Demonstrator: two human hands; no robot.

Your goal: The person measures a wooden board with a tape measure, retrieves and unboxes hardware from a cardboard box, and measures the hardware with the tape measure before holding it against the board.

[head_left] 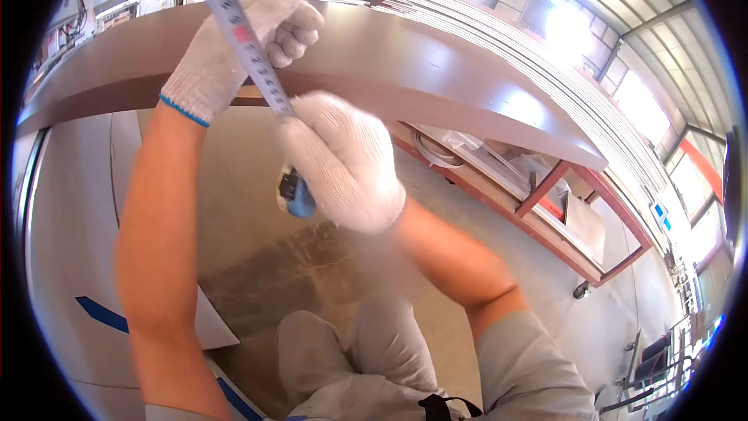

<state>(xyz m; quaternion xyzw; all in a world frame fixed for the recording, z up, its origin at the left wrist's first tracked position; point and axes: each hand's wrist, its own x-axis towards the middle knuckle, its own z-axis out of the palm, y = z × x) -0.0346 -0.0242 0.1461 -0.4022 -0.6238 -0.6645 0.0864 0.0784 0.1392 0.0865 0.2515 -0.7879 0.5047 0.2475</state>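
My right hand, in a white knit glove, is closed around a tape measure with a blue and black case, partly covered by the palm. From its fingers the metal tape blade runs up and left, past the top of the picture, crossing in front of my left hand. My left hand, gloved with a blue cuff edge, is raised by the near edge of a large brown panel. Its fingers are curled in; whether anything lies inside them is hidden.
A red-framed cart on casters stands under the panel's right part, with a coiled strip and plastic wrap on its shelf. Long white boards are stacked behind. At left is a pale grey panel.
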